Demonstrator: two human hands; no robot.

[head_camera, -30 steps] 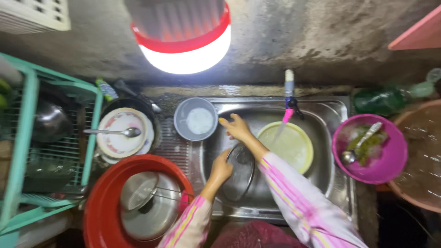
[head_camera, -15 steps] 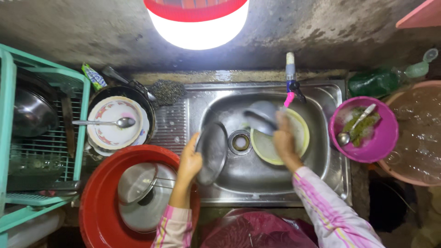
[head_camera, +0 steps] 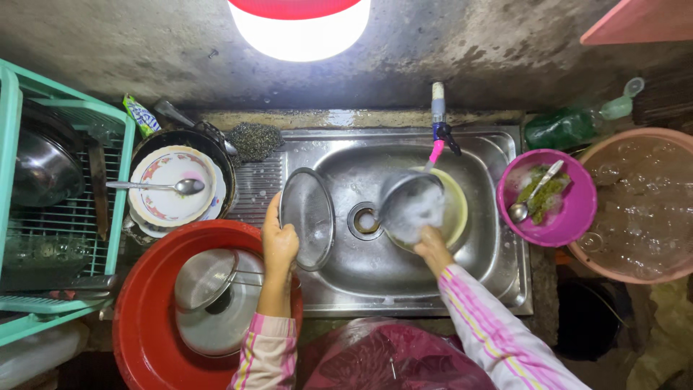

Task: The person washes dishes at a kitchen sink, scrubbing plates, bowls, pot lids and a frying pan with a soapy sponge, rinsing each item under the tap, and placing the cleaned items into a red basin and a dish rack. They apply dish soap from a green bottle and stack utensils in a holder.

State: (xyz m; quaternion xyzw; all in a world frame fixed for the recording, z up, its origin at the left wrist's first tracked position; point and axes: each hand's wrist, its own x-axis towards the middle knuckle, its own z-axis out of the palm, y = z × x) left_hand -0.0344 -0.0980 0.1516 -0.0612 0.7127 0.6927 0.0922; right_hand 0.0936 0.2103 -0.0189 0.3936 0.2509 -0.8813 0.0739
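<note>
Left hand [head_camera: 278,242] grips a glass lid [head_camera: 307,219]; right hand [head_camera: 433,243] holds a steel bowl [head_camera: 410,205] over the sink [head_camera: 491,155].

Since a second ago we have carried the glass lid [head_camera: 307,218] from the sink's middle toward nine o'clock, and our left hand [head_camera: 278,242] now stands it against the basin's left rim. Our right hand [head_camera: 432,244] has picked up the steel bowl [head_camera: 411,206], it seems from the drainboard, and holds it tilted under the tap [head_camera: 438,115] over the yellow plate [head_camera: 453,209].

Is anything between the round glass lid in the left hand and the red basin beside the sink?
Nothing visible. The left hand holds the round glass lid at the sink's left edge, right beside the red plastic basin, which already contains a metal pot lid.
</note>
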